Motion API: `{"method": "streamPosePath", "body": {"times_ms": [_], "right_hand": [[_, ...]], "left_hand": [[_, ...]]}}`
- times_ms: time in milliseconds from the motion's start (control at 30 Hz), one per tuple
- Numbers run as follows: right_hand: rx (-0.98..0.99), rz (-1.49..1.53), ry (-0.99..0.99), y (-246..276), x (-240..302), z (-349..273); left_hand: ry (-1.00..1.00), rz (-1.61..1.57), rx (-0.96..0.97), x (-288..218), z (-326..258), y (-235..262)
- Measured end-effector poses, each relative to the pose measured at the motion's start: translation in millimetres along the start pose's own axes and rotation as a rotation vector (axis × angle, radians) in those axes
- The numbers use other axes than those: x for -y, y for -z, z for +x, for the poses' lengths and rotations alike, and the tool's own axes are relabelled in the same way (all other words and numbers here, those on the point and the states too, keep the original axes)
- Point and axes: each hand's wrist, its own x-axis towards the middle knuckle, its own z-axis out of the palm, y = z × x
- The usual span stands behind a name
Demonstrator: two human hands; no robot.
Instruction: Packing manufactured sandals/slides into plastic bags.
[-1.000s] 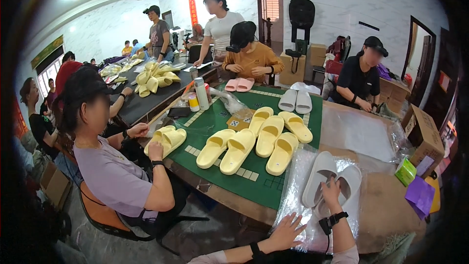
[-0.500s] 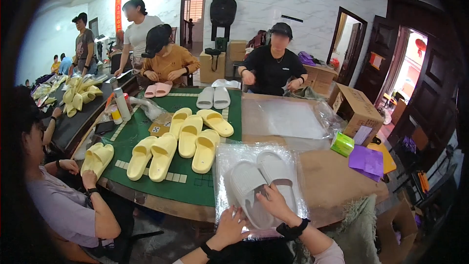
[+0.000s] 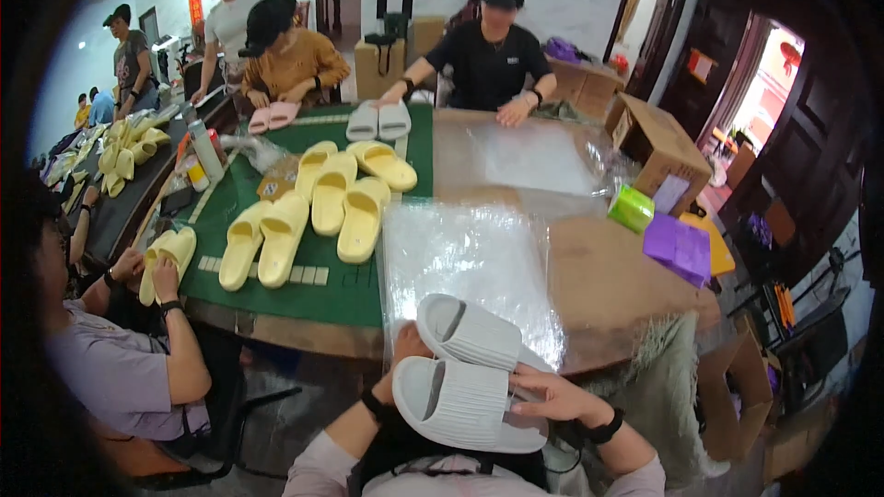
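Observation:
A pair of pale grey slide slippers with ribbed straps is up off the table, near its front edge and close to my body. My right hand grips the pair at its right end, fingers bent over the edges. At the left end my left hand holds the pair from behind; its fingers are mostly hidden by the slippers. Just beyond lies a stack of clear plastic bags, flat on the table.
Yellow slides lie on a green mat to the left. Across the table a person in black touches another grey pair. A person at left handles yellow slides. At right are a carton, green pack and purple packs.
The grey slippers have left the plastic bags and come toward me, turned so their straps face up. Both hands moved with them. The person across has reached to the far grey pair.

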Motion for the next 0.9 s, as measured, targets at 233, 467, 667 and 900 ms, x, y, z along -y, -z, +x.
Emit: {"method": "streamPosePath", "body": {"times_ms": [233, 467, 667, 900], "right_hand": [[0.214, -0.055, -0.049, -15, -11, -17], [0.239, 0.077, -0.111, -13, -19, -33], [0.26, 0.132, -0.16, -11, -11, -40], [0.263, 0.202, -0.119, -14, -11, -32]], "left_hand": [[-0.185, 0.145, -0.078, -2, 12, 15], [-0.068, 0.078, 0.383, 1, 12, 37], [-0.186, 0.037, 0.327, 9, 14, 46], [0.161, -0.185, 0.002, -15, 30, 36]]}}
